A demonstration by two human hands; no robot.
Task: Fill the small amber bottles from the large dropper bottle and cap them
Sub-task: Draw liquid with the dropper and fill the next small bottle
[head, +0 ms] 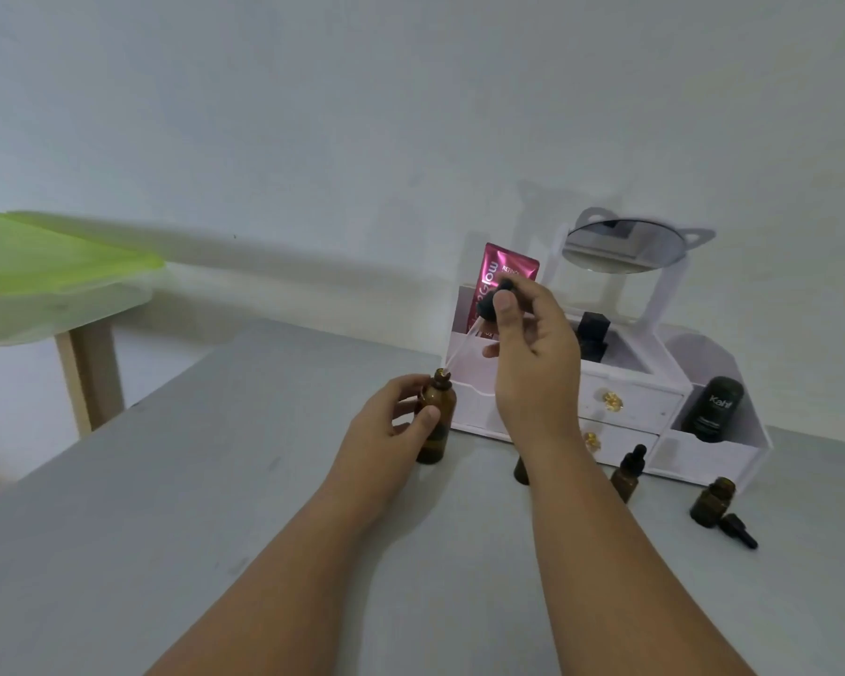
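Note:
The large amber bottle stands upright on the grey table, with my left hand wrapped around its side. My right hand pinches the black bulb of the dropper; its clear glass tube slants down-left, the tip at the bottle's open mouth. Three small amber bottles stand to the right: one mostly hidden behind my right forearm, one capped with a black dropper top, one open. A loose black cap lies beside the open one.
A white cosmetic organiser with drawers, a round mirror, a pink sachet and a dark Kahf tube stands against the wall behind the bottles. A green-topped side table is at far left.

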